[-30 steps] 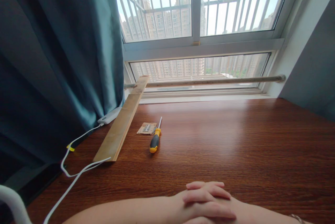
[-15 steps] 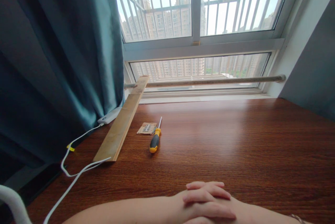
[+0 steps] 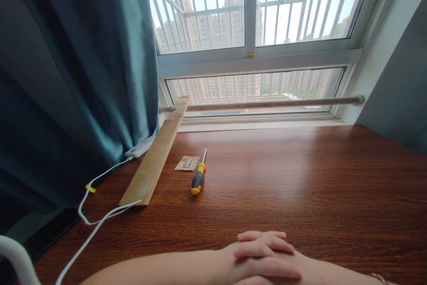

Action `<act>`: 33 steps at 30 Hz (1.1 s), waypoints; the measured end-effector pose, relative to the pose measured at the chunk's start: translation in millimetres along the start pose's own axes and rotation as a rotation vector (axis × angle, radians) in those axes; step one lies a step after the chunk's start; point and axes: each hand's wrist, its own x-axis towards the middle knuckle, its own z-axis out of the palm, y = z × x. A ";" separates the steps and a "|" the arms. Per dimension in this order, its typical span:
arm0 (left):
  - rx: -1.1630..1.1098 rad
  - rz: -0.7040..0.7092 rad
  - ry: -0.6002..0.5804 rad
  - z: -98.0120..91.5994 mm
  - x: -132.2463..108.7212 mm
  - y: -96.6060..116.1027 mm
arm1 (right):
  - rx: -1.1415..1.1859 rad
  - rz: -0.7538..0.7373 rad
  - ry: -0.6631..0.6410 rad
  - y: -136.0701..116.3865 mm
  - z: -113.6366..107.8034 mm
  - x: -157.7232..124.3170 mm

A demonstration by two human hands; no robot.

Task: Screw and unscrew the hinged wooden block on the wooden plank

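Observation:
My left hand [image 3: 267, 267] and my right hand [image 3: 253, 250] rest together at the bottom edge of the table, fingers overlapping and crossing. The fingers are stretched out with gaps between them, and no object shows in either hand. Part of both hands is cut off by the lower picture edge. Beyond them on the table lies a screwdriver [image 3: 198, 179] with a black and yellow handle, its shaft pointing away. Its shaft side is beside a small piece of brown cardboard [image 3: 182, 163] with small metal pieces on it.
A long wooden board [image 3: 150, 165] lies at left, its far end over a horizontal pole [image 3: 267, 104] before the window. A white power strip or adapter [image 3: 142, 146] with a white cable [image 3: 96, 228] sits beside the board, near the blue curtain [image 3: 110, 76]. Brown wood-grain tabletop [image 3: 300, 178] extends rightward.

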 end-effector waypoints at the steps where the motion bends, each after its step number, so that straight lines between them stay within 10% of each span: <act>1: 0.004 0.022 -0.018 -1.3 1.4 -1.9 | -0.014 -0.008 -0.004 -0.1 -0.1 0.1; 8: -0.019 0.068 -0.178 -11.7 12.3 -11.1 | -0.112 -0.064 -0.050 0.0 -0.1 -1.2; 33: 0.044 0.065 -0.033 5.8 -2.4 -15.9 | -0.364 -0.148 -0.107 -1.2 0.2 -2.3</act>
